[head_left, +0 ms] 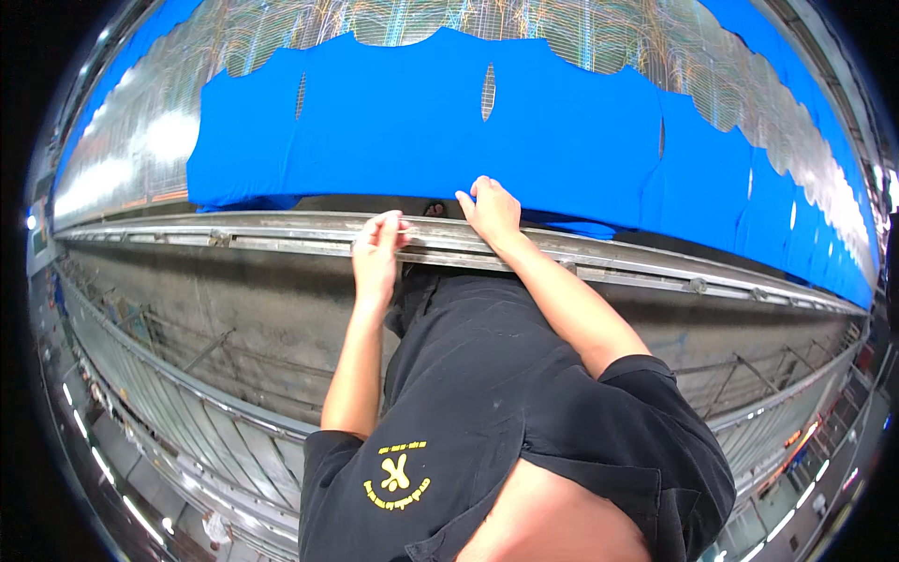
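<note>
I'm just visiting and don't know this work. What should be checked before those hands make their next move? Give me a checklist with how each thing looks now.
1. Left hand apart from the blue cloth: ok, it appears over the metal rail.
2. Left fingertips free: cannot tell; they are pinched together, and anything held is too small to make out.
3. Right hand at the cloth's near edge: ok, though whether it grips is unclear.
4. Near edge even: not ok; some blue material shows below it, right of the right hand.
5. Sleeves away from the cloth: ok, both are short.
</note>
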The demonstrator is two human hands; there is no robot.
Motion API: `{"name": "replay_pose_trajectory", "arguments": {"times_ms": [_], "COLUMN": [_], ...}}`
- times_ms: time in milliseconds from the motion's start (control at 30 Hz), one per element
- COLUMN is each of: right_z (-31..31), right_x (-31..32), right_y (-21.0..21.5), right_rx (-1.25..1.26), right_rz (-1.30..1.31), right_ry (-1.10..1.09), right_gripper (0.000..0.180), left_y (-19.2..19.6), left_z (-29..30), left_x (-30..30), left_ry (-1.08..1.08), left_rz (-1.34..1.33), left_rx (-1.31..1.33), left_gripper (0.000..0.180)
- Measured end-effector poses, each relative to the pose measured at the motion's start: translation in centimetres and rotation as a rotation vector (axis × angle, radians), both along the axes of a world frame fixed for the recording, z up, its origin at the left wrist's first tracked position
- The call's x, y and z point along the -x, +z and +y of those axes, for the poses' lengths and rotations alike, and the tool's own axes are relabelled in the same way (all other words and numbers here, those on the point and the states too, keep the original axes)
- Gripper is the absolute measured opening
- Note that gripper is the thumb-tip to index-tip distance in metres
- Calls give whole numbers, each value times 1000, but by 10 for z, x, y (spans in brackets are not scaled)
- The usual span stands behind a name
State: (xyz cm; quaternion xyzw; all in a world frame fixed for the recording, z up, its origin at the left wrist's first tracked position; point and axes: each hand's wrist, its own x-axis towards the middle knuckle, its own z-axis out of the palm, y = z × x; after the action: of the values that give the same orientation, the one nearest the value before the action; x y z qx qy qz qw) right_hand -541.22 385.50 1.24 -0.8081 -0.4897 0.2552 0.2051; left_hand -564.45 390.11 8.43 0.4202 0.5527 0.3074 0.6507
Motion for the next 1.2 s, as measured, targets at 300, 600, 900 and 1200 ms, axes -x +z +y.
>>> {"name": "replay_pose_trajectory", "arguments": {"times_ms": [300,600,900,1200], "right_z": [10,-52,-24,-2], "right_x": [-1,-106,25,52], "right_y": [-2,-27,17,-8], "right_rx": [-7,-62,-218,-40], "right_rz": [213,-19,252,55], "right_ry": [-352,-760,-798,-821], "right_gripper": [22,26,19,16], "left_y": [-8,-28,-66,-80], "left_z": [101,157,191,193], "left_x": [45,-127,-213,-218], "left_ry": [-216,-1110,-1475,-1650], "left_rz": [9,356,272,360], "left_rx": [43,-724,-1073,-1418], "left_gripper": [30,25,16,16]}}
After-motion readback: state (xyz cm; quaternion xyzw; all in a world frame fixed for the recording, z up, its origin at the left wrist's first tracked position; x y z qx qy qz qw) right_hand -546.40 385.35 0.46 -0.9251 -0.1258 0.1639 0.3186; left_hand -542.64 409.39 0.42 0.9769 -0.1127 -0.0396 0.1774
